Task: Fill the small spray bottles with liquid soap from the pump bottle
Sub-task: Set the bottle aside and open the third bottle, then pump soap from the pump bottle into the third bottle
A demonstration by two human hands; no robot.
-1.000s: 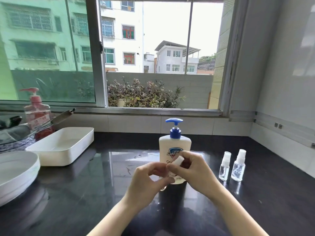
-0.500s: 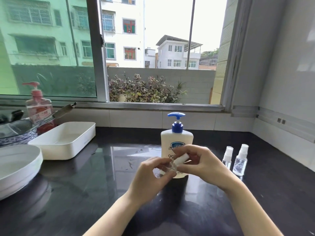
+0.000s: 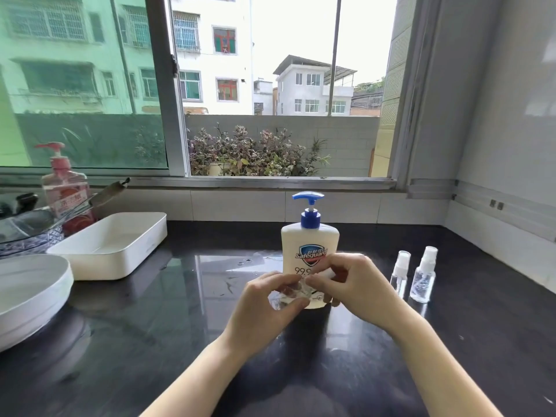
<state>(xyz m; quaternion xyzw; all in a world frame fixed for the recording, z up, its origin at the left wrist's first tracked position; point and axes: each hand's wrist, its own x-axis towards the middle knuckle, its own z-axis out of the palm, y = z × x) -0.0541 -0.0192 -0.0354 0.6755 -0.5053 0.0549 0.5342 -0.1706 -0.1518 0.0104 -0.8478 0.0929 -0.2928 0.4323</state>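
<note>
L hand [image 3: 264,308] pinches clear small spray bottle [image 3: 287,297] body, R hand [image 3: 352,284] pinches its white cap, held above counter [image 3: 150,341] in front of 1 pump bottle [image 3: 310,251]; 2 more spray bottles [image 3: 424,278] upright at right; 1 white tray [image 3: 111,246], 1 pink dispenser [image 3: 64,188] at left.

A dark, glossy bench [image 3: 150,341] runs to a far wall of pale tiles [image 3: 234,206], and daylight from the wide sliding window [image 3: 168,85] above reflects on its surface. The left pane is green-tinted glass [image 3: 75,85], while the open part shows a potted flowering plant [image 3: 255,155] on the ledge, a grey block wall [image 3: 346,139], white multi-storey buildings [image 3: 210,49] and a bright overcast sky. A plain whitish wall [image 3: 511,115] closes the right side, with a pale strip [image 3: 496,206] running along it above the bench.
</note>
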